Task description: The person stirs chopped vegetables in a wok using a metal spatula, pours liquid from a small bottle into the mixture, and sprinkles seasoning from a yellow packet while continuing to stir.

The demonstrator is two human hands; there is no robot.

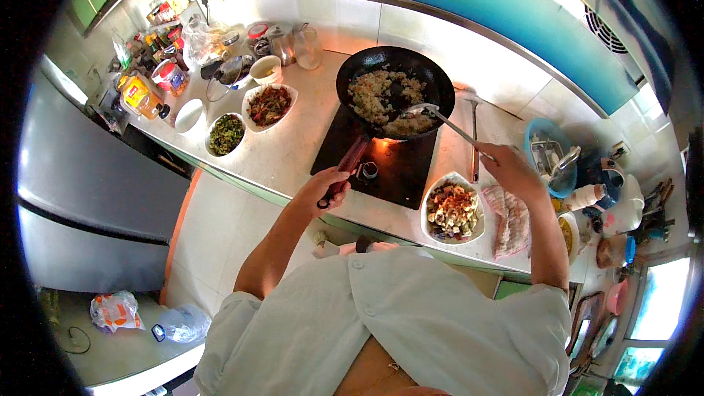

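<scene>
My left hand grips the wooden handle of a black wok. The wok stands over an orange glow on a black cooktop. In it lies what looks like fried rice, spread around a bare dark patch at the centre. My right hand holds a metal spatula, whose blade rests in the rice at the wok's near right side. Below that hand, a white bowl holds chopped, mixed food. A folded checked cloth lies beside the bowl.
To the left stand a bowl of chopped greens, a bowl of reddish-brown food, an empty-looking white bowl and an oil bottle. A long-handled utensil lies right of the cooktop, near a blue basin. A range hood overhangs the back.
</scene>
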